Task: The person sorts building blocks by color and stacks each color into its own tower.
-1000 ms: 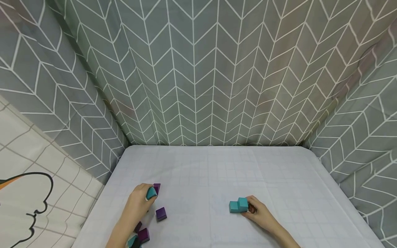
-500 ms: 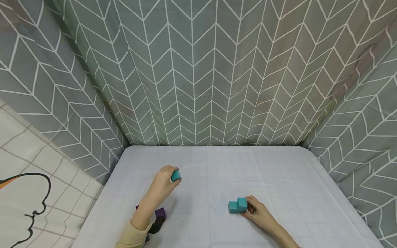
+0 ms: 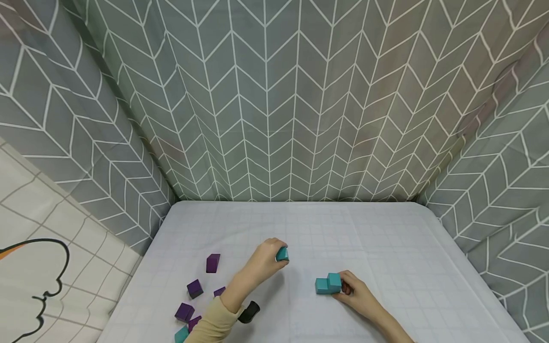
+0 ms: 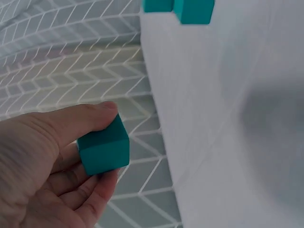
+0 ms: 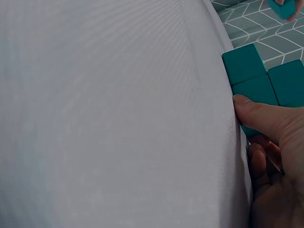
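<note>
My left hand (image 3: 262, 261) pinches a small teal block (image 4: 105, 148) between thumb and fingertips. It is held in the air over the middle of the table, left of the other hand. My right hand (image 3: 359, 294) grips a small group of teal blocks (image 3: 322, 286) resting on the table. One teal block (image 3: 335, 281) of that group rises a level higher, beside the right fingertips. In the right wrist view the thumb (image 5: 259, 114) presses on one block's side face, with the others set against it. The right hand's lower fingers are curled below.
Several purple blocks lie loose at the left of the white-covered table (image 3: 369, 238), among them a slanted one (image 3: 212, 263) and a cube (image 3: 195, 288). Another teal block (image 3: 181, 335) shows beside the left sleeve (image 3: 216, 321). Patterned curtains (image 3: 283, 119) border the table.
My left hand has lifted the teal block from among the purple blocks and carried it right, toward the other hand. My right hand and its blocks have stayed in place.
</note>
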`<state>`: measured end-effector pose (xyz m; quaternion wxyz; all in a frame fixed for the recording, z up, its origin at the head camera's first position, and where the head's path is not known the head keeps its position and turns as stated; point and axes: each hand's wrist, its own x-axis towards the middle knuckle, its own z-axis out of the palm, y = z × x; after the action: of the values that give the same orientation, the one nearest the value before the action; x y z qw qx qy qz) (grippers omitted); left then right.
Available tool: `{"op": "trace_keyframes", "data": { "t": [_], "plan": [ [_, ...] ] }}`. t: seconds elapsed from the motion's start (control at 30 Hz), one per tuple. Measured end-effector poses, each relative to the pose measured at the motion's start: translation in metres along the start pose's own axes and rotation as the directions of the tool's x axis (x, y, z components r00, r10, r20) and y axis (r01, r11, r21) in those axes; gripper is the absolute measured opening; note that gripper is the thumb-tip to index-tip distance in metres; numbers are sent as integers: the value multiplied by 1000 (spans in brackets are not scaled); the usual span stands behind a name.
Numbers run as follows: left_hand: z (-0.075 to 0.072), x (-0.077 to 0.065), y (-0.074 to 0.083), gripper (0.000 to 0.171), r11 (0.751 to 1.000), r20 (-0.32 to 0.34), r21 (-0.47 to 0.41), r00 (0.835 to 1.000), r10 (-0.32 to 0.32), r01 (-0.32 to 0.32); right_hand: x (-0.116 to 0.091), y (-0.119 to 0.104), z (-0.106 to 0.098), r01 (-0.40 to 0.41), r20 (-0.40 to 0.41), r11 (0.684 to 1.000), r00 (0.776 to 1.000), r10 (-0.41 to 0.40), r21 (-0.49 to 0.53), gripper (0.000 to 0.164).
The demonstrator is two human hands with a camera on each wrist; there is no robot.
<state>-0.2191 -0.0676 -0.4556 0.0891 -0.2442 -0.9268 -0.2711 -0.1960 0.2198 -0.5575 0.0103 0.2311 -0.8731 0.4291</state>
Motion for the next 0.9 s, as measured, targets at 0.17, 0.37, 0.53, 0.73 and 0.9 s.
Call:
{"op": "trace_keyframes", "data": {
  "t": [0.17, 0.37, 0.53, 0.73, 0.9],
  "plan": [
    [31, 6, 15, 33, 999, 94, 6, 995, 45, -45, 0, -1, 0, 3, -3, 1000, 1000, -3, 0, 36],
    [58, 9, 32, 37, 990, 152, 25, 980, 130, -135, 0, -2, 0, 26, -5, 1000, 1000, -26, 10, 37],
    [71, 10, 38, 38, 983, 154, 49, 974, 167, -177, -1, -2, 1, 39, -17, 999, 999, -38, 15, 37],
    [84, 10, 41, 37, 993, 176, 25, 978, 109, -115, -1, -1, 1, 31, -8, 999, 999, -31, 27, 35],
    [89, 11, 43, 35, 996, 149, 0, 985, 83, -84, -1, -1, 1, 34, -5, 999, 999, -34, 31, 34]
  ]
}}
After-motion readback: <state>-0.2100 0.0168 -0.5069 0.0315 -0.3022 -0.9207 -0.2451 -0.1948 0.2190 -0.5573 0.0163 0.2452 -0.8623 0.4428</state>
